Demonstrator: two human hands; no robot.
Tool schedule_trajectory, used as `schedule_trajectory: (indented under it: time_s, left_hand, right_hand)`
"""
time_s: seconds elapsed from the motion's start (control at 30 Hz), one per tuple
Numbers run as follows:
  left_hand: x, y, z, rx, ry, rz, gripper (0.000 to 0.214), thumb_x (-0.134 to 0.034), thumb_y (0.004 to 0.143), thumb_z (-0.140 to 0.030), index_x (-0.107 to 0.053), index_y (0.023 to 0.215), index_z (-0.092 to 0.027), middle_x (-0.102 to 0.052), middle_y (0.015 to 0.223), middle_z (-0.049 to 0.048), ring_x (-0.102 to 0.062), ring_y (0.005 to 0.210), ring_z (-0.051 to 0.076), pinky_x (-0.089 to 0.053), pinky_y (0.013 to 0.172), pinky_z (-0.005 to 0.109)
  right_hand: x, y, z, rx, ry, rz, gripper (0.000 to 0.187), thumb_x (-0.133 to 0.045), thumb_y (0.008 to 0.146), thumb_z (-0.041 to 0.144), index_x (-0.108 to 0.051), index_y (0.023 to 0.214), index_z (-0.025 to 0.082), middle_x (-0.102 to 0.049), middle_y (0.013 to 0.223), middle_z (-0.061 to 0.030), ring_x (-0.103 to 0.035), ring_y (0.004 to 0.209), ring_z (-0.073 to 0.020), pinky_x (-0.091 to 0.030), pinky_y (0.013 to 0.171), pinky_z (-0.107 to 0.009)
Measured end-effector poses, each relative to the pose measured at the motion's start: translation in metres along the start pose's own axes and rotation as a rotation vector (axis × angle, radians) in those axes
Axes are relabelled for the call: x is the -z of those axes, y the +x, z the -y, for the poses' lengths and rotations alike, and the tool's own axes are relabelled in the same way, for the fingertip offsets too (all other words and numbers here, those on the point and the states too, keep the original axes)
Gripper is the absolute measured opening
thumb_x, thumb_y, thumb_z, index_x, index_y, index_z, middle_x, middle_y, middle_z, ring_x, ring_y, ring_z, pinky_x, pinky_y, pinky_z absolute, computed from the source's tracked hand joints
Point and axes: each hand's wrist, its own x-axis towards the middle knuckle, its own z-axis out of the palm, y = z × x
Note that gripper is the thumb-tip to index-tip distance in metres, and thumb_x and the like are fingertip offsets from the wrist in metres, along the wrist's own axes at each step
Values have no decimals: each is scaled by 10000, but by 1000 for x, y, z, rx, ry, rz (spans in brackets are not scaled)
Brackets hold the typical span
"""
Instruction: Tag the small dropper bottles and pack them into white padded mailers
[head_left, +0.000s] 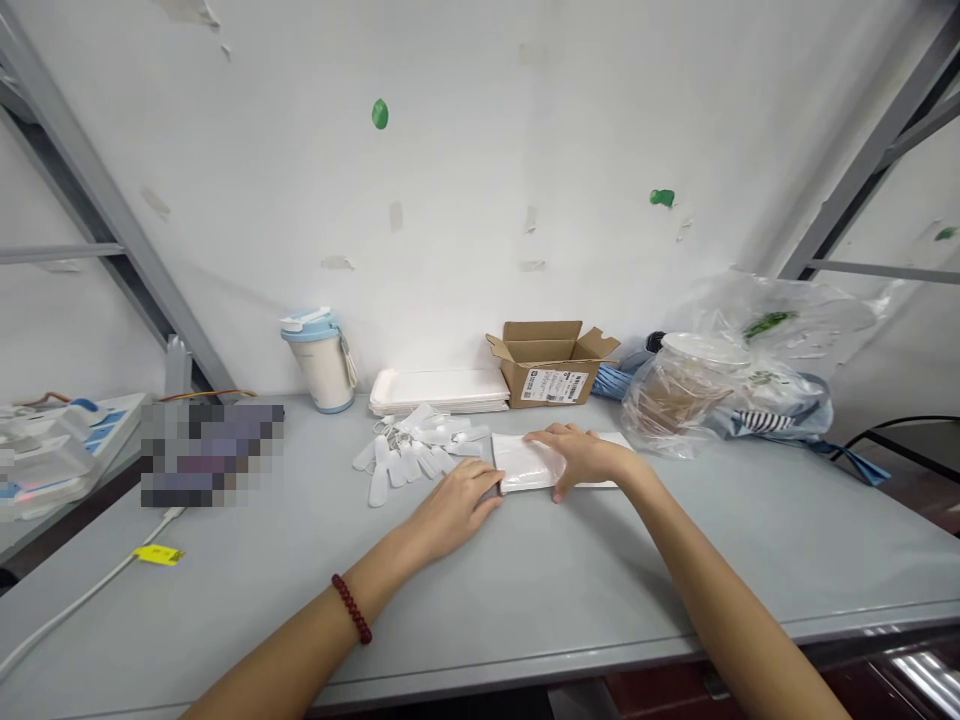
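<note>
A flat white packet with a glossy plastic surface [517,462] lies on the grey table in front of me. My right hand [581,455] rests over it from the right, thumb and fingers spread across its top. At the packet's left end, the fingertips of my left hand [457,505] touch the edge, the fingers extended and lying low. A red bead bracelet [351,608] circles my left wrist. Just beyond my left hand is a loose heap of white tags with strings [412,450].
Behind the tags lies a stack of white flat pieces [439,388], beside an open cardboard box [551,372]. A blue-lidded cup [319,365] stands left. A plastic-wrapped container [675,395] sits right. A white cable [97,585] crosses the table's left side near a blurred-out item [214,455].
</note>
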Motion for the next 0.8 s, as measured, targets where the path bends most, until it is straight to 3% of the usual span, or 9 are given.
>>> schedule_trajectory:
  time_s: [0.23, 0.43, 0.67, 0.8]
  left_hand:
    - [3, -2, -6, 32, 12, 16, 325, -470, 891, -243, -567, 1191, -164, -615, 1153, 105, -520, 1094, 236, -431, 949, 386]
    - [5, -2, -1, 42, 22, -61, 266, -464, 887, -225, -618, 1099, -182, -635, 1096, 100, -547, 1040, 228, -448, 923, 394]
    - [10, -1, 3, 10, 60, -121, 254, -439, 888, -209, -638, 1042, -170, -648, 1011, 98, -572, 968, 218, -471, 862, 364]
    - [16, -2, 4, -20, 76, -271, 261, -400, 906, -206, -648, 981, -185, -663, 915, 75, -583, 884, 194, -473, 797, 327]
  right_hand:
    - [9, 0, -5, -108, 32, 8, 753, -751, 567, 182, -519, 1269, 322, -566, 1226, -80, -538, 1090, -310, -419, 840, -399]
    - [6, 5, 0, -124, 19, -55, 686, -674, 655, 122, -494, 1296, 290, -552, 1251, -96, -491, 1168, -294, -359, 939, -431]
    - [-18, 25, 4, -29, -2, -242, 574, -492, 734, 16, -528, 1261, 240, -527, 1270, -119, -486, 1166, -276, -357, 912, -418]
    - [-22, 24, 15, 46, -40, -272, 711, -429, 691, -59, -448, 1337, 237, -450, 1338, -151, -415, 1230, -283, -337, 934, -462]
